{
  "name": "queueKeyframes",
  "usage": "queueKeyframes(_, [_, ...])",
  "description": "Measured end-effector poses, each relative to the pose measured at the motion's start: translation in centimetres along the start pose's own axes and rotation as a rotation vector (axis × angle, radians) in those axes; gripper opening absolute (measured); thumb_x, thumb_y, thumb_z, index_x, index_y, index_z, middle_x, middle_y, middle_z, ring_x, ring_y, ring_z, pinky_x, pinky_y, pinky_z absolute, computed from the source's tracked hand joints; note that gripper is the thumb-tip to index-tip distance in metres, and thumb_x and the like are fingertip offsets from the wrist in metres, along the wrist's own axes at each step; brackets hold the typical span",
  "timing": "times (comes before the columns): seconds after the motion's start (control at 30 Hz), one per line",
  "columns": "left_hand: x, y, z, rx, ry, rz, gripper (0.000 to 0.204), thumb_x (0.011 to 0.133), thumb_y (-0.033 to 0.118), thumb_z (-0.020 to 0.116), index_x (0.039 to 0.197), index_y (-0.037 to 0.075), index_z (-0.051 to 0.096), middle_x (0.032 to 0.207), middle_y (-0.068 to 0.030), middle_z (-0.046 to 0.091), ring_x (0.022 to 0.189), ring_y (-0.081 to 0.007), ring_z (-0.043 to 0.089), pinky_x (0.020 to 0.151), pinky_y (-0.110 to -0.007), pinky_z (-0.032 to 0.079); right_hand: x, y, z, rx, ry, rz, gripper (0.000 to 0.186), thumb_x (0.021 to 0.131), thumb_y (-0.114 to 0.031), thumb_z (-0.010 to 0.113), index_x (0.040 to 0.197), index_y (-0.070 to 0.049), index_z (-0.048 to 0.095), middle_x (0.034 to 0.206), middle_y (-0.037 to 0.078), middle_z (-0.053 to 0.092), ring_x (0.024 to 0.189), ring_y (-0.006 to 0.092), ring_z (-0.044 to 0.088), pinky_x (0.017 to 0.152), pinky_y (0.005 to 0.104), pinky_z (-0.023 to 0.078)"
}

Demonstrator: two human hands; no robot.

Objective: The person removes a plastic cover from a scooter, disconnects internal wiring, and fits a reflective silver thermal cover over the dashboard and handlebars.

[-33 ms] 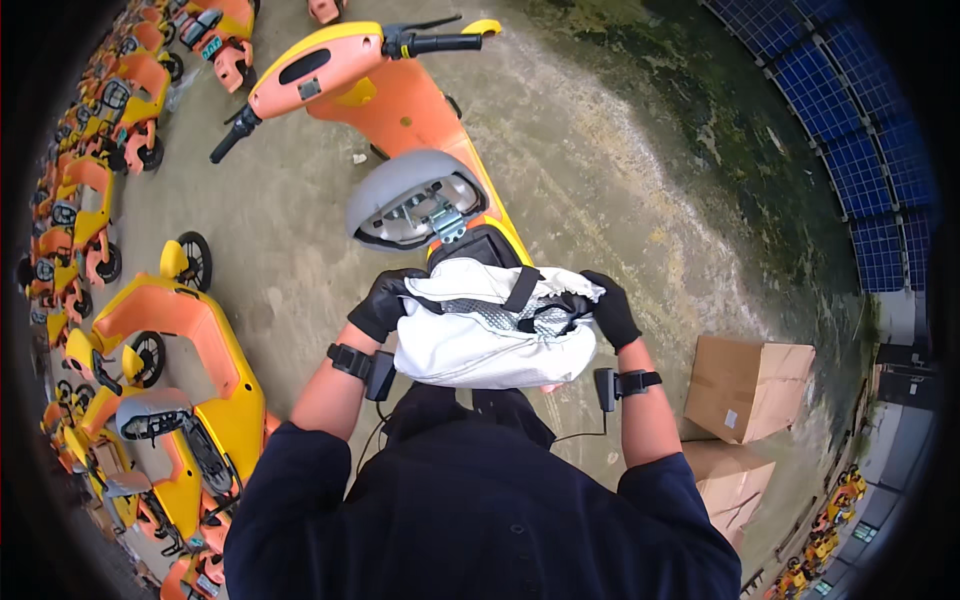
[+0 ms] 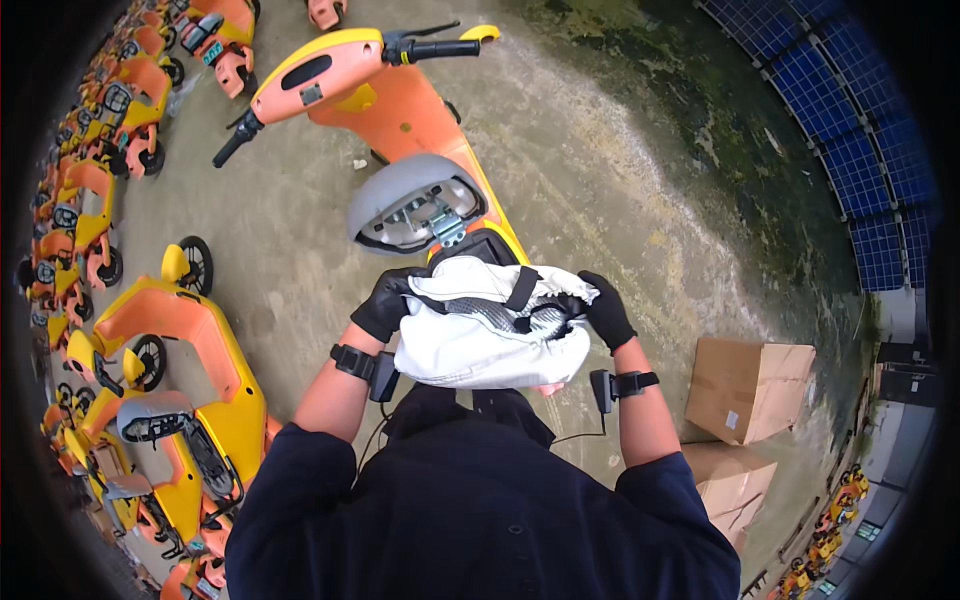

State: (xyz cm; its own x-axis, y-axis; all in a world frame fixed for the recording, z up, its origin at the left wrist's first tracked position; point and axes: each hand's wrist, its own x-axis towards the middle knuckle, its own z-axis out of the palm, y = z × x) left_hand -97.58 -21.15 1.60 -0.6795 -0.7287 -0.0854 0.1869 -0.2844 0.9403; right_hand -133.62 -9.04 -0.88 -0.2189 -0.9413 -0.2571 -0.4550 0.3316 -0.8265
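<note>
A soft white fabric bag (image 2: 480,352) with a silvery patterned lining and a black strap (image 2: 522,288) is held between my hands, close to my body. My left hand (image 2: 384,304), in a black glove, closes on its left end. At the other end, my gloved right hand (image 2: 609,312) grips the gathered rim; its fingertips are partly hidden by the cloth. Just beyond the bag stands an orange and yellow scooter (image 2: 420,115). Its grey seat (image 2: 392,195) is tipped up on a metal hinge (image 2: 447,230), and the bag covers part of the dark compartment (image 2: 490,248) beneath.
Two cardboard boxes stand at the right, one box (image 2: 745,388) beyond a nearer box (image 2: 722,482). Another scooter (image 2: 228,420) is close on the left, with rows of scooters (image 2: 90,200) behind it. Blue panels (image 2: 850,130) line the far right.
My right hand has shifted slightly left and inward, drawing the bag's right end in a little. My left hand stays about where it was.
</note>
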Motion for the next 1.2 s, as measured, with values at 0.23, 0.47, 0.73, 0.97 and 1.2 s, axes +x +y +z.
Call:
queueKeyframes(0.23, [2.8, 5.4, 1.3, 0.744, -0.023, 0.322, 0.021, 0.072, 0.002, 0.047, 0.087, -0.002, 0.061, 0.088, -0.0120, 0.064, 0.080, -0.0172, 0.060, 0.074, -0.029, 0.047, -5.1, -13.4, -0.7, -0.488, 0.152, -0.665, 0.091, 0.062, -0.034, 0.072, 0.132, 0.001, 0.027, 0.132, 0.024, 0.031, 0.124, 0.0400, 0.027, 0.102, 0.0485, 0.020])
queueKeyframes(0.47, [5.3, 8.3, 3.2, 0.875, -0.402, 0.532, 0.017, 0.073, 0.008, 0.053, 0.085, 0.000, 0.061, 0.087, -0.0130, 0.061, 0.078, -0.0247, 0.058, 0.072, -0.032, 0.045, -2.6, -16.7, 2.6, -0.219, 0.081, -0.734, 0.061, 0.070, -0.013, 0.060, 0.126, -0.003, 0.037, 0.122, 0.021, 0.045, 0.112, 0.0372, 0.043, 0.095, 0.0413, 0.035])
queueKeyframes(0.73, [5.5, 5.0, 4.7, 1.170, 0.402, 0.386, 0.027, 0.076, 0.010, 0.053, 0.102, 0.006, 0.059, 0.098, -0.0135, 0.060, 0.092, -0.0287, 0.057, 0.081, -0.035, 0.044, -2.0, -14.9, 1.5, 0.266, -0.245, -0.267, 0.032, 0.081, -0.014, 0.057, 0.110, -0.001, 0.053, 0.081, 0.004, 0.060, 0.069, 0.0115, 0.053, 0.061, 0.0252, 0.043])
queueKeyframes(0.97, [4.9, 7.5, 9.5, 0.337, 0.171, 0.154, 0.024, 0.085, 0.011, 0.045, 0.099, 0.001, 0.061, 0.092, -0.0098, 0.063, 0.086, -0.0167, 0.059, 0.078, -0.027, 0.045, -3.1, -16.3, -0.2, 0.646, -0.615, 0.044, 0.034, 0.078, -0.019, 0.063, 0.104, 0.002, 0.056, 0.073, -0.005, 0.053, 0.056, -0.0015, 0.042, 0.048, 0.0138, 0.032])
queueKeyframes(1.2, [4.5, 7.8, 4.1, 0.801, -0.145, 0.325, 0.016, 0.076, 0.012, 0.058, 0.087, 0.002, 0.064, 0.086, -0.0103, 0.063, 0.077, -0.0223, 0.060, 0.071, -0.030, 0.046, -2.5, -12.3, -1.7, 0.646, -0.693, 0.008, 0.035, 0.084, -0.026, 0.059, 0.103, 0.003, 0.056, 0.085, 0.000, 0.057, 0.076, 0.0069, 0.050, 0.069, 0.0231, 0.042])
